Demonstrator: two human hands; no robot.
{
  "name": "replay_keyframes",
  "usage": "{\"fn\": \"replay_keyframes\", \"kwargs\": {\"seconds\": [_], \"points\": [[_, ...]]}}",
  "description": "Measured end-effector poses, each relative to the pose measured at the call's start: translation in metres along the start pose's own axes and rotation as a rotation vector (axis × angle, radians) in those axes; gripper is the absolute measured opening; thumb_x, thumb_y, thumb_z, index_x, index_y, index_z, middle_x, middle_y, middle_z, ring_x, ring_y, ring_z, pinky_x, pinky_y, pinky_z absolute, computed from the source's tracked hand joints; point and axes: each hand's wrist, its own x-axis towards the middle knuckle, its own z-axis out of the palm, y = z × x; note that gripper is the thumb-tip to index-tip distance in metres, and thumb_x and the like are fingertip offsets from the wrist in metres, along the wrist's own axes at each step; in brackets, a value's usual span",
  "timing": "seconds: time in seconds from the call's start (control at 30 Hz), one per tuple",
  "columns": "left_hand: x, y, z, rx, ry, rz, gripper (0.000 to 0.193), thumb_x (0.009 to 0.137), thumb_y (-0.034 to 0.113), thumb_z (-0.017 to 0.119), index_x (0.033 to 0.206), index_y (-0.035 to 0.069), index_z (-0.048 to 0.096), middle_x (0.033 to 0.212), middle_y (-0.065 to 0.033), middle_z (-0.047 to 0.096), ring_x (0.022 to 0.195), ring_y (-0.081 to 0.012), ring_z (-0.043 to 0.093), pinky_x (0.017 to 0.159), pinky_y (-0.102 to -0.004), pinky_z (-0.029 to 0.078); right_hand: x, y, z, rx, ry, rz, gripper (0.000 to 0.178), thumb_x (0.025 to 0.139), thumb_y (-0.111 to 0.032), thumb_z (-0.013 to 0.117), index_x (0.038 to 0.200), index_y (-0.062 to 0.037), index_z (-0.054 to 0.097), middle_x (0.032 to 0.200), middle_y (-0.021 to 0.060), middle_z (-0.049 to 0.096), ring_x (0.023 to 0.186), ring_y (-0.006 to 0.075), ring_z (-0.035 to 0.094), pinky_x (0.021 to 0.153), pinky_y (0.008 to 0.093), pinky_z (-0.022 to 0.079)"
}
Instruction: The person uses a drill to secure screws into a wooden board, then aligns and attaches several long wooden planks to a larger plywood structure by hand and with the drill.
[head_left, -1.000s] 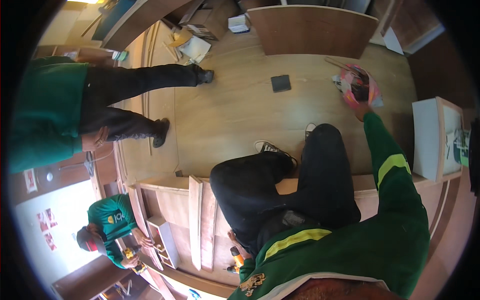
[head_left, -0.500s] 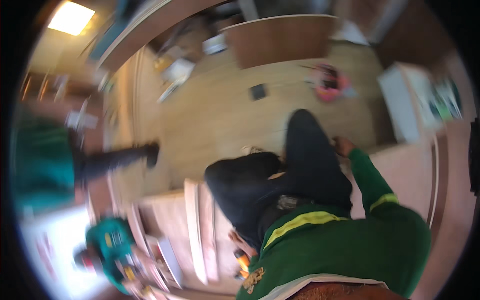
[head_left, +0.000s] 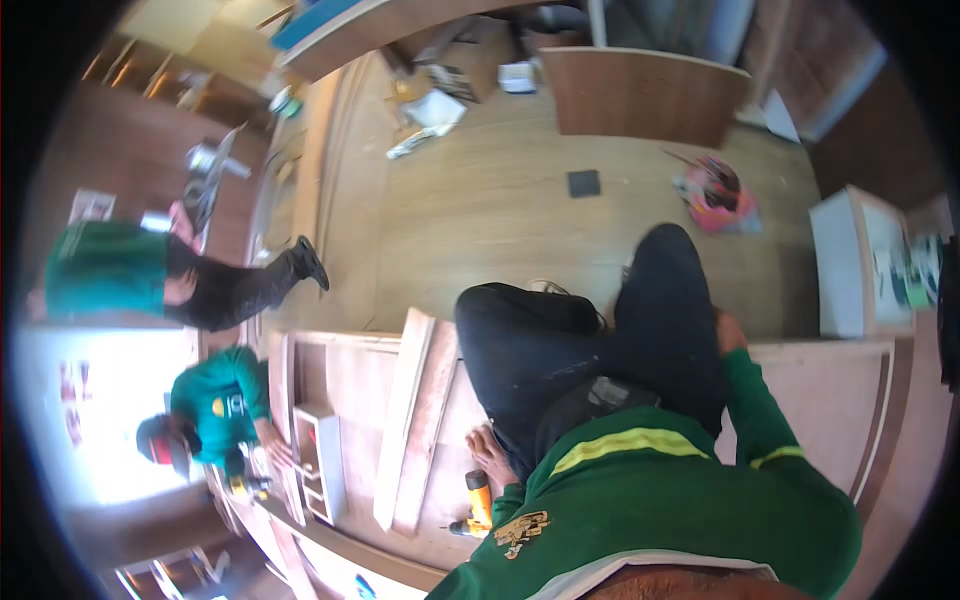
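Observation:
My left hand (head_left: 488,454) is low beside my left thigh, resting on or just over the pale wooden surface (head_left: 455,440) where I sit. Its fingers look stretched out, with nothing seen in them. Close below it lies an orange cordless drill (head_left: 480,498), partly hidden by my sleeve. My right hand (head_left: 732,332) hangs by the outside of my right knee, near the wooden edge. The leg covers most of its fingers. Two pale wooden boards (head_left: 404,420) (head_left: 429,430) lean or lie to the left of my left hand.
A co-worker in green (head_left: 218,405) bends over boards at left, near a yellow-black drill (head_left: 248,486). Another person (head_left: 110,265) stands farther off. On the floor are a dark square piece (head_left: 583,183) and a pink bag (head_left: 720,195). A white cabinet (head_left: 838,265) stands right.
My view has swung leftward, so the scene sits farther right. My right hand now shows less beside the knee. The far person's leg has shifted; my left hand stays near the drill.

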Motion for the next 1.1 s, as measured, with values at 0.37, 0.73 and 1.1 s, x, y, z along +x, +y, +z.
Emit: {"fn": "replay_keyframes", "kwargs": {"seconds": [0.37, 0.73, 1.1], "points": [[-0.010, 0.034, -0.018, -0.166, -0.058, -0.138, 0.063, 0.099, 0.039, 0.053, 0.156, 0.013, 0.043, 0.159, -0.0166, 0.038, 0.151, -0.0429, 0.030, 0.121, -0.0563, 0.028, 0.098, -0.157, -0.040, 0.571, 0.189, -0.339, 0.033, 0.105, -0.033, 0.060, 0.115, -0.0025, 0.069, 0.085, 0.0047, 0.065, 0.078, 0.0121, 0.061, 0.073, 0.0281, 0.049], [-0.002, 0.043, -0.039, -0.226, -0.086, -0.216, 0.071, 0.096, 0.046, 0.058, 0.156, 0.013, 0.042, 0.158, -0.0190, 0.040, 0.152, -0.0424, 0.029, 0.122, -0.0567, 0.026, 0.135, -0.242, 0.020, -0.730, -0.251, -0.462, 0.043, 0.084, -0.038, 0.072, 0.113, -0.0056, 0.075, 0.111, 0.0222, 0.073, 0.106, 0.0403, 0.069, 0.097, 0.0479, 0.053], [-0.003, 0.047, -0.044, -0.242, -0.099, -0.226, 0.075, 0.093, 0.043, 0.063, 0.157, 0.013, 0.039, 0.159, -0.0192, 0.039, 0.152, -0.0421, 0.027, 0.124, -0.0562, 0.022, 0.138, -0.234, 0.008, -0.635, -0.299, -0.560, 0.034, 0.087, -0.031, 0.072, 0.103, -0.0006, 0.077, 0.097, 0.0234, 0.074, 0.093, 0.0403, 0.072, 0.087, 0.0462, 0.056]]}}
